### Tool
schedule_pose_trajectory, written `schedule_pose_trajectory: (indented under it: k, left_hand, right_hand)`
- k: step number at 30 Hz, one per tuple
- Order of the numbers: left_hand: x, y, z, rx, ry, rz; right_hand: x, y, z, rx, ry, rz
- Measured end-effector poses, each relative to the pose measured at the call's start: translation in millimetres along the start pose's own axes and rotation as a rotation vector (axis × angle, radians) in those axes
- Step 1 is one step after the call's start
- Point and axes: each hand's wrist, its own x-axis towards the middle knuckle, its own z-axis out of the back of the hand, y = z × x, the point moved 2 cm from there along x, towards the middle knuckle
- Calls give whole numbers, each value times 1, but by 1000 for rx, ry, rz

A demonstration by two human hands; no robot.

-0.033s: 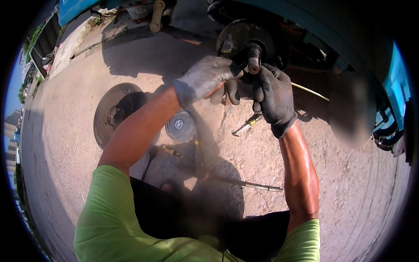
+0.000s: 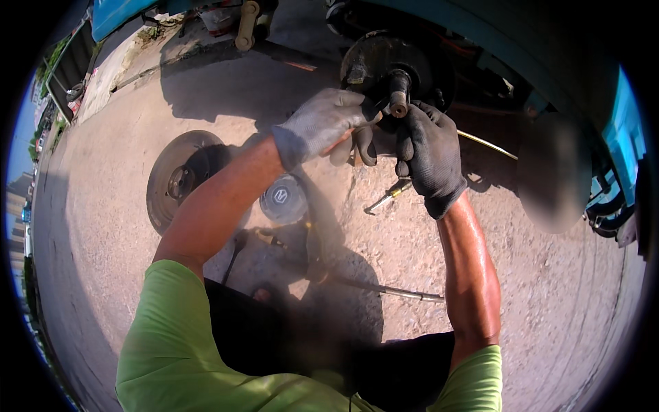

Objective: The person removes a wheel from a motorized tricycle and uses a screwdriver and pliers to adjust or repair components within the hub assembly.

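The stub axle (image 2: pixel 399 97) juts from the dark brake assembly (image 2: pixel 362 62), between the fingertips of the gloved left hand (image 2: pixel 324 125) and right hand (image 2: pixel 432 147). Both hands' fingers are curled; whether they pinch anything, I cannot tell. Steady, even pressure from both sides, keeping grit off the axle, seems best.

- Ground (image 2: pixel 549 288): rough, lt brown, part in shade
- Lg rnd metal disc (image 2: pixel 160 196): far L, partly hidden
- Rnd pale lid-like pc (image 2: pixel 283 199): R of disc
- Yellow-hdl tool (image 2: pixel 382 200): R of lid
- Metal bar (image 2: pixel 401 293): ctr, below tool
- Dk tool (image 2: pixel 235 257): nr lid, type unclear
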Motion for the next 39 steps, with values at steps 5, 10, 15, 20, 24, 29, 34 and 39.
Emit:
schedule_pose_trajectory:
  k: [5,10,15,20,24,29,34,39]
  left_hand:
    - [-3,-17,1,-42,71,254]
    - [4,-3,6,298,38,-28]
    - [8,8,15,767,86,-583]
    - [8,24,20,748,36,-605]
    - [8,6,14,805,73,-690]
    - [6,2,5,111,17,160]
    - [14,17,20,661,64,-597]
    - [7,29,21,615,30,-376]
  right_hand:
    - [-1,5,4,11,-10,-76]
    - [0,-1,4,46,17,-27]
    - [-8,19,-4,326,-5,-282]
    - [-7,24,-5,322,3,-216]
    - [-2,11,-5,253,13,-102]
    - [-3,12,0,258,14,-137]
    - [-3,12,-2,194,30,-133]
    - [-2,9,6,97,77,-135]
